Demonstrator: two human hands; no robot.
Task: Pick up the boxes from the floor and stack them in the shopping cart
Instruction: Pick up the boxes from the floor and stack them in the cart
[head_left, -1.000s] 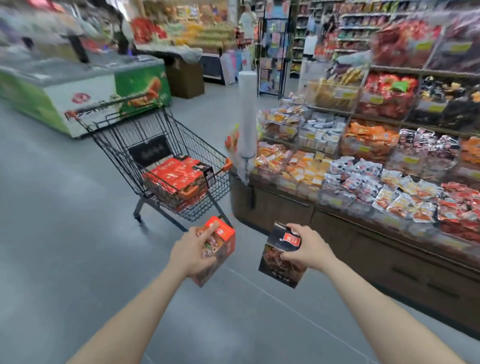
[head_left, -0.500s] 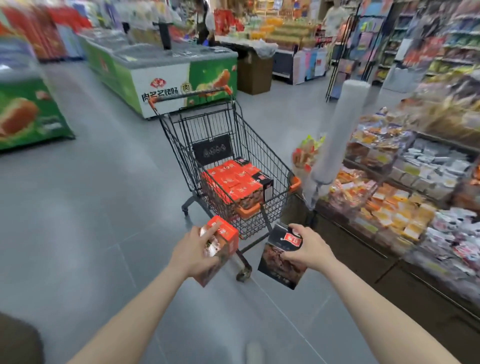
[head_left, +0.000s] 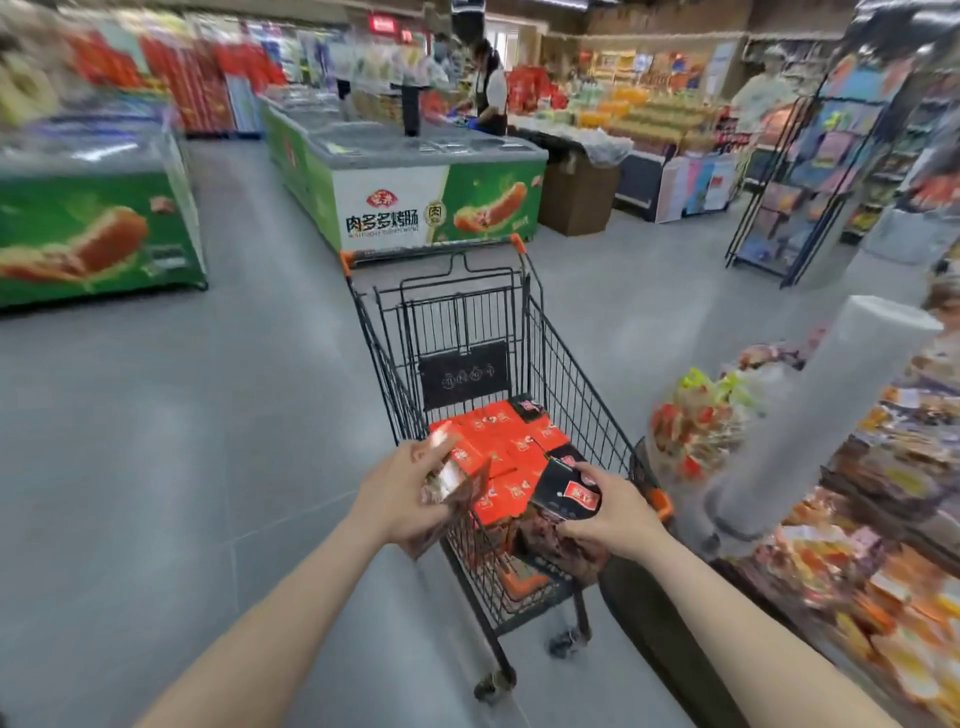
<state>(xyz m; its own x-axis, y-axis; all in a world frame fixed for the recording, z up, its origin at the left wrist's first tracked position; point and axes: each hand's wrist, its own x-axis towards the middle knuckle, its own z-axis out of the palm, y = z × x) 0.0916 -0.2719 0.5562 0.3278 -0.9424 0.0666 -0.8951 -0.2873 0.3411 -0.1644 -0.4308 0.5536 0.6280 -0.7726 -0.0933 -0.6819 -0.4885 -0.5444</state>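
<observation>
- left hand (head_left: 402, 496) grips a red box (head_left: 451, 480), fingers wrapped round its side; the box is tilted and blurred, held at the near left edge of the cart (head_left: 571, 395).
- right hand (head_left: 613, 512) grips a black box (head_left: 563, 499) from the right, thumb on its top face beside the red label; this box sits over the cart's near right corner.
- inside the cart, red boxes (head_left: 511, 441) lie packed flat in a layer, with one black-topped box at the far right of the layer.
- the cart stands on grey floor (head_left: 156, 441), handle away from the person.
- a green freezer (head_left: 415, 197) stands beyond the handle.
- snack shelves (head_left: 883, 519) run along the right, close to the cart.
</observation>
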